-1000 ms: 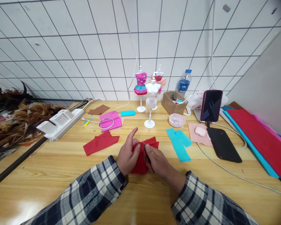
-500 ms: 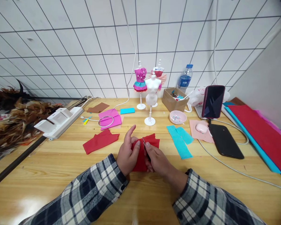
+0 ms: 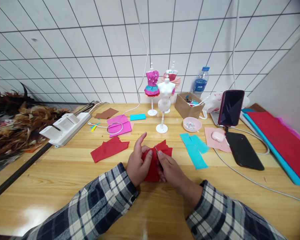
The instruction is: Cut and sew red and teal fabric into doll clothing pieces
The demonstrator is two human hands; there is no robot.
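My left hand (image 3: 139, 162) pinches a piece of red fabric (image 3: 153, 170) between its thumb and the fingers underneath, while its index finger points up. In my right hand (image 3: 171, 168) is a small pair of scissors (image 3: 156, 150); the thin metal tip shows at the top of the fabric, and the dark handles are mostly hidden by my fingers. The fabric hangs between both hands, with a ragged upper edge on the right. Another red fabric piece (image 3: 109, 149) lies to the left. Just beyond my hands stands a bare white mini dress form (image 3: 164, 103).
Behind are two dressed mini forms, one in a pink-and-blue dress (image 3: 152, 83). A cardboard box (image 3: 188, 108), pink bowl of beads (image 3: 192, 124), blue fabric strips (image 3: 193, 151), phone (image 3: 231, 108) and black power bank (image 3: 245, 151) are at right. A power strip (image 3: 66, 128) lies left.
The whole view shifts slightly as my head moves. Both hands keep nearly the same hold on the red fabric and the scissors, with only slight motion at the blades.
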